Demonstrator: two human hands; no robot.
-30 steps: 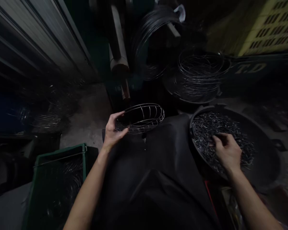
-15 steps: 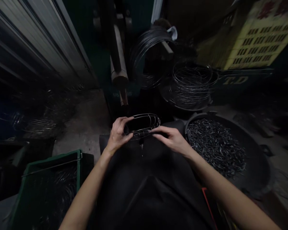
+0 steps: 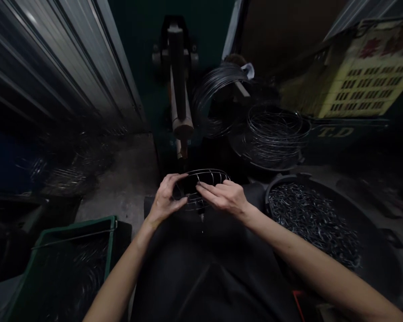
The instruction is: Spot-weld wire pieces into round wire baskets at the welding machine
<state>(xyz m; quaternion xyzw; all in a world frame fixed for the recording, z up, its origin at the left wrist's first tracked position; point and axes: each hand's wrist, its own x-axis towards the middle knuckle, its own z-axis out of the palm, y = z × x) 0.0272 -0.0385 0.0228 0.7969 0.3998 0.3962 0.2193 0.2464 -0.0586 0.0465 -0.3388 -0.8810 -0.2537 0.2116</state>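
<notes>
A round wire frame (image 3: 212, 171), made of two thin metal rings joined by short cross wires, is held above the dark apron over my lap. My left hand (image 3: 166, 197) grips its left side, thumb below and fingers on the upper ring. My right hand (image 3: 223, 195) reaches across the frame's right part with fingers pressed together, tips by a short cross wire near the middle. Whether that wire is in the pinch is too dark to tell. Just beyond the frame stands a machine with a cylindrical arm (image 3: 182, 125) and a lower tip pointing down.
To the right is a black basin (image 3: 378, 250) of short bent wire pieces (image 3: 312, 219). Behind it lie loose wire hoops (image 3: 275, 129) and a wire coil (image 3: 221, 76). A yellow crate (image 3: 366, 85) stands back right. At lower left is a green crate (image 3: 112, 246) holding wire parts.
My right hand has moved from the frame's near right rim leftward over its middle. My left hand keeps its hold. The whole view has shifted slightly, with surroundings lower in the picture.
</notes>
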